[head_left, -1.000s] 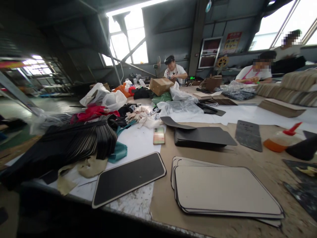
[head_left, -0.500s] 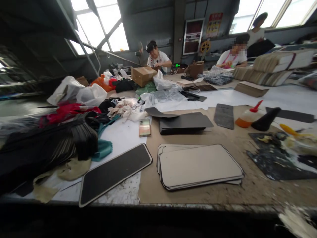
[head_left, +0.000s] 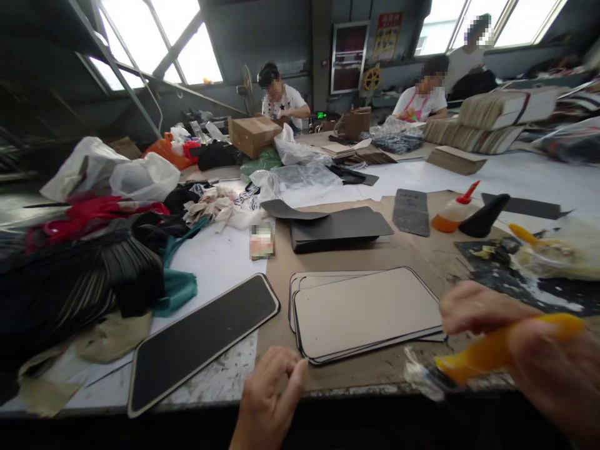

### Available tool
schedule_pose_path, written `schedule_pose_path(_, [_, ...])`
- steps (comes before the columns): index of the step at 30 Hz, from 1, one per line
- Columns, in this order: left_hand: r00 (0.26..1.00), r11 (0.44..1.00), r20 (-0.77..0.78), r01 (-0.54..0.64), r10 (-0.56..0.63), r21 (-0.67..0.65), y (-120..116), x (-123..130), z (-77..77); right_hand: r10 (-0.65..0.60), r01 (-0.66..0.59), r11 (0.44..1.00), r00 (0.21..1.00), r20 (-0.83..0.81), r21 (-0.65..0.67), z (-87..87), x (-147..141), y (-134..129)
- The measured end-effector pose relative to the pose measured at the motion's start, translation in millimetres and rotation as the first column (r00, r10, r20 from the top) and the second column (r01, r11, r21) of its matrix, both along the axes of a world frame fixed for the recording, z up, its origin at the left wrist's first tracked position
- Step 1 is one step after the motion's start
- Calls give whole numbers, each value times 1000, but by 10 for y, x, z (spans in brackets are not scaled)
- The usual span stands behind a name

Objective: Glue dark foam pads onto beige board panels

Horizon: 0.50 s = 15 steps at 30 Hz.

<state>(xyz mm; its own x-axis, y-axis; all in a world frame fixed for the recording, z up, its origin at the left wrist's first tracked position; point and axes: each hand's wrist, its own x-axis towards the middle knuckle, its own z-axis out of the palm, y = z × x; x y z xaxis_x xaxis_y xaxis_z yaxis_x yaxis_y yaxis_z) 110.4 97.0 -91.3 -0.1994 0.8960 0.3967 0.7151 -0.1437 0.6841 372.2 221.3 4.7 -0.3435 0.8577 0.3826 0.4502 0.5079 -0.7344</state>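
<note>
My right hand (head_left: 539, 362), blurred, grips the yellow handle of a glue brush (head_left: 473, 361). Its pale, clotted bristles point left, above the table's front edge. My left hand (head_left: 274, 390) has curled fingers, with thumb and forefinger close together at the near left corner of a stack of beige panels (head_left: 365, 312); nothing shows in it. These panels have rounded corners and dark edges. Left of that hand lies a long black panel (head_left: 206, 337) with a pale border.
Dark grey sheets (head_left: 340, 228) are piled behind the beige panels. A red-tipped bottle (head_left: 454, 209) and a glue-smeared board (head_left: 487, 262) with another yellow handle (head_left: 522, 235) are at right. Dark fabric (head_left: 79, 269) heaps up at left. Several people work beyond the table.
Both my hands have come into view from below and from the right, the right one with the brush. The scene has shifted left in the view; the panels lie as before.
</note>
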Motion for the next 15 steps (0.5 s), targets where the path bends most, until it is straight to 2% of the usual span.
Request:
schedule_pose_path(2, [988, 998, -152, 20, -12, 55, 122, 11, -229, 8, -6, 999, 999, 38, -40, -38, -172, 135])
schedule_pose_path(4, [955, 995, -292, 67, -44, 71, 176, 10, -437, -43, 48, 995, 998, 55, -90, -117, -319, 238])
schedule_pose_path(7, [908, 989, -410, 129, -87, 76, 184, -10, -632, -72, 65, 981, 997, -33, -180, -254, -527, 328])
schedule_pose_path(10, [900, 986, -430, 132, -78, 99, 188, -28, -688, -44, -14, 948, 984, -174, -319, -389, -784, 371])
schedule_pose_path(12, [904, 986, -420, 129, -73, 105, 199, -32, -684, -20, -87, 905, 969, -244, -416, -496, -971, 388])
schedule_pose_path(15, [904, 985, -424, 120, -58, 122, 211, -29, -659, 1, -136, 868, 962, -272, -477, -679, -1167, 407])
